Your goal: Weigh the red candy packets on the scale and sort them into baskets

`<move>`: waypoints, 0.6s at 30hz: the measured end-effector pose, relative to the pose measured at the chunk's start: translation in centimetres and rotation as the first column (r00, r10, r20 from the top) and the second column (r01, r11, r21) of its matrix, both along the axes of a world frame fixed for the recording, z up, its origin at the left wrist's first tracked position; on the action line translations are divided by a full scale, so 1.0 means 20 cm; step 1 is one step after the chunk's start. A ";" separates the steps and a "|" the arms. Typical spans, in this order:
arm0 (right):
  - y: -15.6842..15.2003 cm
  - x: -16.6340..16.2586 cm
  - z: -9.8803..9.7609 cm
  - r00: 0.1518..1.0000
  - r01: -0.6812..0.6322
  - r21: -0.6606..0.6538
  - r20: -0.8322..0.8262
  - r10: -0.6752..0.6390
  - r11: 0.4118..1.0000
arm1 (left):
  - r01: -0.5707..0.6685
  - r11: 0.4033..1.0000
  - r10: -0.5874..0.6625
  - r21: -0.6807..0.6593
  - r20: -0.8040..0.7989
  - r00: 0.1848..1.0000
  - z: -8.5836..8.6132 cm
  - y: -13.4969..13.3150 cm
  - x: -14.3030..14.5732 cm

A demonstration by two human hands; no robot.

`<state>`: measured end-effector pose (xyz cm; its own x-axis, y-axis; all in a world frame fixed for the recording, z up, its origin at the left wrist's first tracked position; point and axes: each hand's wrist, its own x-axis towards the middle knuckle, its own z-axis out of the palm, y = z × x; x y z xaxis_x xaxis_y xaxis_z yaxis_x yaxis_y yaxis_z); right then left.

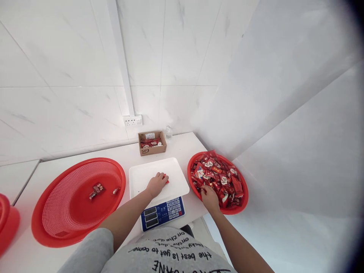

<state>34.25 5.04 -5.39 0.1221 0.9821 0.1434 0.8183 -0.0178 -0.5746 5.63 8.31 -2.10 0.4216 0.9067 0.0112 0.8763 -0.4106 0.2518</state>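
Observation:
My left hand (157,185) is over the white tray (139,175) of a weighing scale, its fingers closed on a small red snack packet (167,181). Below the tray shows the scale's blue keypad panel (163,213). At the near left rim of a round red basket (245,201), my right hand (209,198) has its fingertips bent in among a heap of red snack packets (220,176). Those fingers look pinched together, but what is between them is hidden.
A large red mesh basket (35,223) with a few small packets (97,190) in it stands at the left. Part of another red basket (8,223) shows beyond it. Behind the scale are a cardboard box (153,150) of packets and a clear jar (168,132), near the wall.

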 end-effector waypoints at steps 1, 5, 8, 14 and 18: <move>0.00 0.00 0.00 1.000 0.005 0.002 -0.002 -0.005 1.000 | -0.017 1.000 0.017 0.000 0.023 1.000 0.00 0.00 0.00; 0.00 0.00 0.00 1.000 0.016 -0.007 -0.008 -0.016 1.000 | -0.104 0.995 0.102 0.007 0.144 0.984 0.04 -0.03 -0.01; 0.00 0.00 0.00 1.000 0.013 -0.019 -0.011 -0.013 1.000 | -0.205 0.979 0.195 0.018 0.238 0.952 0.11 -0.05 -0.08; 0.00 0.01 -0.02 1.000 0.019 -0.011 -0.013 -0.019 1.000 | -0.552 0.833 0.517 0.028 0.314 0.796 0.29 -0.13 -0.50; 0.03 0.03 -0.03 0.998 0.030 -0.145 -0.053 -0.038 0.989 | -0.698 0.711 0.700 -0.080 0.166 0.694 0.26 -0.26 -0.79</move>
<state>34.79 5.62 -5.93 0.1600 0.9871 -0.0073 0.7827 -0.1314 -0.6084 -10.19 3.02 3.03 -0.3423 0.9396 0.0084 0.8512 0.3063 0.4263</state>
